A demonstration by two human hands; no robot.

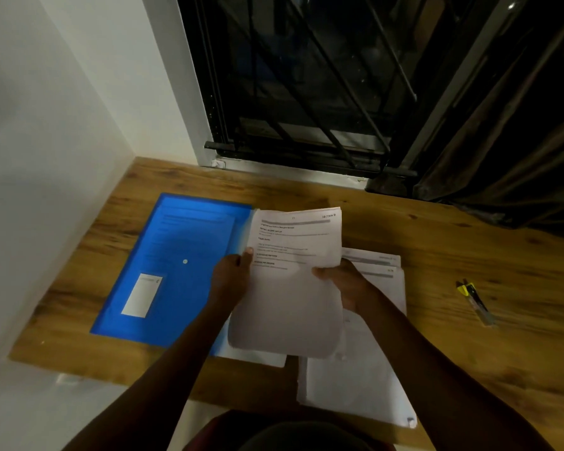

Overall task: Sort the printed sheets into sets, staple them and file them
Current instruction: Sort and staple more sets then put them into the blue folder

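Note:
A printed sheet (290, 288) is lifted above the wooden table (469, 255), with its lower part curling towards me. My left hand (230, 281) grips its left edge, thumb on the printed face. My right hand (342, 284) grips its right edge. A blue plastic folder (176, 262) with a white label lies flat to the left, a sheet showing through it. Under my right arm lies a pile of printed sheets (365, 369), reaching over the table's front edge. A small yellow and black tool (474, 301), perhaps a stapler, lies at the right.
A white wall (46, 157) bounds the table on the left. A dark window with metal bars (306, 92) stands behind it, and a dark curtain (518, 141) hangs over the back right corner. Another white sheet (251, 356) pokes out beneath the folder's near right corner.

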